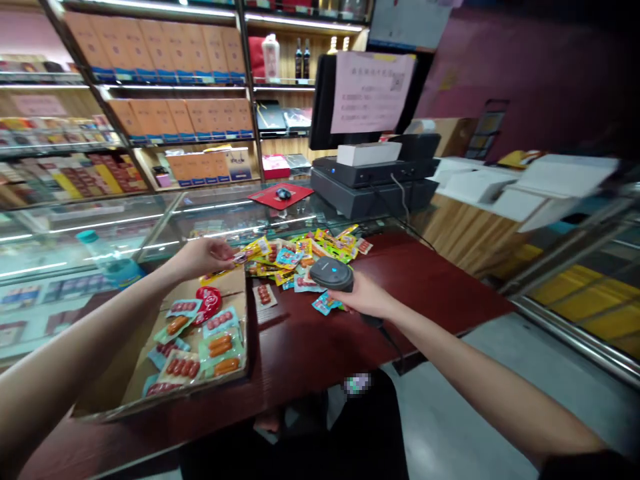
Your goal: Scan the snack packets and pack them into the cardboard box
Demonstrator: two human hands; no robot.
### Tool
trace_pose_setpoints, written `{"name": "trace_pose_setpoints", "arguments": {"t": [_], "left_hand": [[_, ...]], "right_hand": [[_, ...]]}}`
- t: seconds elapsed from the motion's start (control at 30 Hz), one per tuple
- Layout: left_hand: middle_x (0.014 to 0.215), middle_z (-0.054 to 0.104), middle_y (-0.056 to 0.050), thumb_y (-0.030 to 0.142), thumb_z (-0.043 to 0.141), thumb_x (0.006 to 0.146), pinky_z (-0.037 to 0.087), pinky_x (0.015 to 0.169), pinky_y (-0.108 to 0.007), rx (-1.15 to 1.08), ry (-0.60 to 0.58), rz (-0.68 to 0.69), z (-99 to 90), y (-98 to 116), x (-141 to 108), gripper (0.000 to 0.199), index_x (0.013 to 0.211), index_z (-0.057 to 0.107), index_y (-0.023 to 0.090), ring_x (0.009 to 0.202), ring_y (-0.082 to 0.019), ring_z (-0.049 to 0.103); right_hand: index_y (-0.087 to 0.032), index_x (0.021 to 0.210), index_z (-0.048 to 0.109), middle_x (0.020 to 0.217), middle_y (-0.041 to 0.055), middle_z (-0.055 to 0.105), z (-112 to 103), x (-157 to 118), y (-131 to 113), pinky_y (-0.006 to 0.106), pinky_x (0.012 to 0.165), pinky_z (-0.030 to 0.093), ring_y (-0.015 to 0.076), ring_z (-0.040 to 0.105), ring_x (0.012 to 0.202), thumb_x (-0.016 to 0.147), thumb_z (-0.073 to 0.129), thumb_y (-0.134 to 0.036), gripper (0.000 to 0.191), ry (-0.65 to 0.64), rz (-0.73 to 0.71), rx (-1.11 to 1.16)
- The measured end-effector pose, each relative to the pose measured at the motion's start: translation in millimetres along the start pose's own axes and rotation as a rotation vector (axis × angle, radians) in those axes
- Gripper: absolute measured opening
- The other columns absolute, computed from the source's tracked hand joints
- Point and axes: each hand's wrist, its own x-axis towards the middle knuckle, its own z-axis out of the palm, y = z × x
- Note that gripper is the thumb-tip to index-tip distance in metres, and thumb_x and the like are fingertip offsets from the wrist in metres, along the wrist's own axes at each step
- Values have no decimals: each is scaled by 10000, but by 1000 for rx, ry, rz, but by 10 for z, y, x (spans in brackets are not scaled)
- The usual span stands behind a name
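My left hand pinches the end of a yellow snack packet above the far edge of an open cardboard box. In the box lie several clear sausage packets and a red round packet. My right hand is wrapped round the handle of a black barcode scanner, whose head points left toward the packets. Beyond the scanner, a pile of colourful snack packets spreads over the dark red tabletop. One sausage packet lies apart, right of the box.
A monitor with a paper notice stands on a black cash drawer behind the pile. A mouse rests on a red mat. On the glass counter at left is a bottle with a teal cap. Shelves of boxes line the back.
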Motion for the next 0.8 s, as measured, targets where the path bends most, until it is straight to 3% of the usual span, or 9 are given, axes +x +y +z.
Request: {"name": "trace_pose_setpoints", "arguments": {"t": [0.07, 0.17, 0.27, 0.37, 0.47, 0.57, 0.67, 0.8], "left_hand": [[661, 695, -20, 453, 803, 520, 404, 467, -233, 37, 26, -136, -218, -271, -314, 348, 747, 696, 211, 566, -176, 610], [719, 715, -31, 440, 820, 507, 451, 541, -242, 91, 89, -233, -372, -543, -655, 349, 744, 702, 214, 654, -197, 645], [708, 712, -29, 442, 831, 477, 471, 594, -254, 95, 132, -261, -357, -641, -769, 352, 717, 706, 218, 678, -205, 652], [718, 711, -24, 477, 811, 499, 473, 601, -258, 48, 124, -201, -210, -546, -702, 358, 729, 713, 221, 681, -204, 652], [748, 713, -23, 508, 750, 600, 469, 626, -256, 83, 93, -90, 71, -232, -552, 336, 766, 715, 217, 704, -195, 652], [815, 724, -29, 482, 678, 705, 462, 653, -257, 56, -3, 91, 478, 215, -384, 299, 840, 724, 219, 735, -186, 652], [783, 718, -35, 403, 647, 745, 450, 659, -256, 10, -136, 261, 954, 628, -195, 237, 849, 722, 204, 725, -181, 646], [750, 698, -43, 353, 664, 716, 427, 621, -263, 115, -249, 401, 1543, 978, 143, 206, 821, 714, 183, 695, -190, 631]], "right_hand": [[-188, 1152, 634, 529, -22, 624, 95, 90, -102, 275, 443, 471, 154, 558, 413, 767, 648, -349, 417, -41, -47, 14], [-191, 1065, 657, 543, -13, 637, 248, 218, -188, 290, 481, 504, 153, 577, 435, 757, 669, -334, 339, -72, -146, 52], [-188, 939, 648, 511, -14, 613, 373, 308, -198, 268, 413, 470, 142, 558, 403, 781, 649, -351, 228, -145, -110, 97], [-178, 956, 639, 539, -4, 625, 388, 331, -170, 260, 399, 461, 140, 563, 409, 786, 643, -362, 251, -156, -72, 102], [-177, 1066, 640, 600, 5, 654, 273, 268, -115, 265, 430, 479, 140, 577, 437, 781, 653, -359, 339, -100, -107, 89], [-183, 1125, 622, 575, -6, 640, 110, 115, -18, 271, 422, 473, 157, 581, 440, 794, 632, -365, 377, -63, -34, 102], [-168, 1058, 617, 556, -2, 636, -3, -84, 132, 278, 444, 482, 177, 606, 463, 779, 640, -355, 337, 21, 52, 73], [-168, 941, 637, 617, 24, 674, -59, -344, 356, 290, 541, 508, 200, 657, 556, 750, 660, -339, 257, 186, 39, -82]]}}
